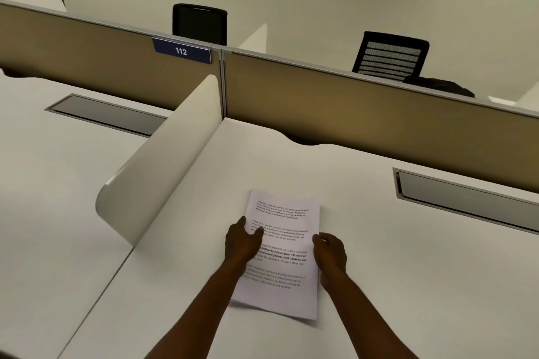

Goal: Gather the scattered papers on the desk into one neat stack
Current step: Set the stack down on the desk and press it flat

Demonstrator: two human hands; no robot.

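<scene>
A stack of printed white papers lies on the white desk, its edges nearly flush, with a lower sheet peeking out at the bottom left. My left hand grips the stack's left edge, thumb resting on the top page. Along the right edge sits my right hand, fingers curled against the side of the stack. No loose sheets show elsewhere on the desk.
A curved white divider rises to the left of the papers. A tan partition with a "112" label closes the back. A grey cable tray is set into the desk at right. Two black chairs stand beyond.
</scene>
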